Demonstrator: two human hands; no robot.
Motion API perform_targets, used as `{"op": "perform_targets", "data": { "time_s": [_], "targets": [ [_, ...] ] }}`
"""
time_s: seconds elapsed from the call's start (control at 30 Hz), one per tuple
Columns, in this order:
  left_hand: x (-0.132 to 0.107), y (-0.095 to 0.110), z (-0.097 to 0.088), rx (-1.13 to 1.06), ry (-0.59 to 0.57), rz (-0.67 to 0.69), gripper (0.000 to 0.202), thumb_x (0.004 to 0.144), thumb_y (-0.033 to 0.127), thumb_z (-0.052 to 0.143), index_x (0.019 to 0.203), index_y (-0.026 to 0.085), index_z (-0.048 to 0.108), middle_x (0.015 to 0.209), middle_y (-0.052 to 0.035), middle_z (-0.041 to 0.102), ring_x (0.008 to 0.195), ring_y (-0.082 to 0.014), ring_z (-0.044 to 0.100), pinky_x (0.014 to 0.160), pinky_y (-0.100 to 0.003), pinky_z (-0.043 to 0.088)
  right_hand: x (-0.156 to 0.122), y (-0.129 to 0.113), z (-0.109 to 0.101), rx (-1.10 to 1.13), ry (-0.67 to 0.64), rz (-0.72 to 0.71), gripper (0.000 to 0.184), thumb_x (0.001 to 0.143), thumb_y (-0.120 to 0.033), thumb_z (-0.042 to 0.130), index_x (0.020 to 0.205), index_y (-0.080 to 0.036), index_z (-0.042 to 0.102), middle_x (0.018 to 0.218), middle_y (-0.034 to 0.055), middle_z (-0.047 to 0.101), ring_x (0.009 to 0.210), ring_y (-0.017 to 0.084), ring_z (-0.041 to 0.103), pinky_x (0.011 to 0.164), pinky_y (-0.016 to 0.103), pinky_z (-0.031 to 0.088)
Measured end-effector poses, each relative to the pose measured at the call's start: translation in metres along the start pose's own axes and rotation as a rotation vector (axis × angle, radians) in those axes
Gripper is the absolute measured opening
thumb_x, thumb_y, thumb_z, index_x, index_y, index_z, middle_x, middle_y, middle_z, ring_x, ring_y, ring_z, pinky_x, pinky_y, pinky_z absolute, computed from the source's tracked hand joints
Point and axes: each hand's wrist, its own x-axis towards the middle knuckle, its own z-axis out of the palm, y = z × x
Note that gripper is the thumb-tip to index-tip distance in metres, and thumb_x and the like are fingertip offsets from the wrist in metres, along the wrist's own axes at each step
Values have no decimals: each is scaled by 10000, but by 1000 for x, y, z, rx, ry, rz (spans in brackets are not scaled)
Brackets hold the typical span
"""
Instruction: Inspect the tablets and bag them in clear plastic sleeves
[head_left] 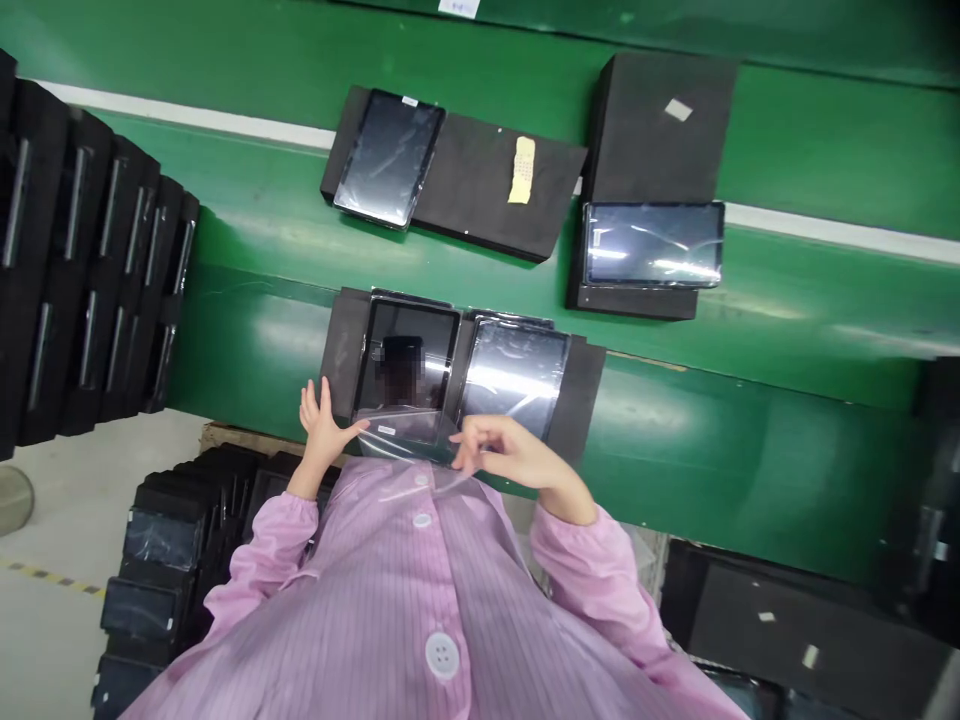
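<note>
Two dark tablets lie side by side on a black foam pad (585, 385) on the green conveyor belt just in front of me. A clear film (409, 440) is lifted off the near end of the left tablet (409, 350). My right hand (506, 452) pinches the film's right edge. My left hand (321, 425) rests at the left tablet's near left corner with fingers stretched up, its thumb touching the film's left corner. The right tablet (517, 375) has a glossy cover on it.
Farther along the green belt (787, 330) lie two more foam pads, one with a tablet (390, 158) and a yellow tape strip, one with a tablet (652, 243). Black trays with tablets stand stacked at the left (82, 270) and below my left arm (157, 560).
</note>
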Motion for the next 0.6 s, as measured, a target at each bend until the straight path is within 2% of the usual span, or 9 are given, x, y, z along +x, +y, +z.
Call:
{"op": "perform_targets", "data": {
  "time_s": [0.1, 0.2, 0.3, 0.4, 0.5, 0.6],
  "targets": [
    [1, -1, 0, -14, 4, 4, 1249, 591, 626, 829, 1580, 155, 226, 1640, -240, 127, 1524, -442, 74, 1207, -581, 138, -10, -7, -14, 0, -6, 42, 179, 784, -231, 646, 700, -223, 488, 704, 27, 724, 762, 187, 725, 986, 426, 516],
    [2, -2, -4, -54, -20, -12, 1236, 604, 604, 834, 1584, 187, 209, 1638, -224, 127, 1525, -434, 79, 1209, -587, 134, 1, -18, -2, 53, -67, 67, 188, 793, -240, 679, 736, -209, 502, 746, 36, 729, 733, 164, 710, 842, 352, 569],
    [6, -2, -10, -166, -51, -19, 1150, 685, 552, 794, 1589, 197, 178, 1621, -223, 151, 1520, -395, 154, 1213, -552, 184, 29, -24, 35, 217, -90, 10, 208, 792, -250, 718, 787, -190, 519, 823, 33, 724, 786, 153, 719, 748, 281, 571],
    [11, 1, -16, -177, -54, -31, 1117, 721, 507, 775, 1594, 193, 153, 1612, -233, 177, 1513, -390, 181, 1214, -551, 193, 63, -21, 82, 361, -119, -68, 259, 796, -330, 757, 812, -182, 546, 885, 35, 710, 874, 158, 718, 833, 306, 571],
    [13, 4, -19, -109, -38, -21, 1116, 724, 518, 779, 1596, 222, 147, 1615, -214, 195, 1509, -402, 186, 1214, -564, 188, 96, -12, 127, 440, -68, -148, 358, 762, -455, 793, 828, -188, 563, 923, 40, 689, 934, 172, 703, 891, 332, 563],
    [13, 3, -20, -54, -27, 0, 1125, 735, 542, 767, 1597, 217, 121, 1605, -205, 225, 1496, -403, 223, 1215, -545, 213, 121, -9, 157, 580, -35, -189, 397, 732, -470, 818, 842, -201, 547, 930, 33, 680, 951, 175, 706, 961, 356, 545]
  ]
}}
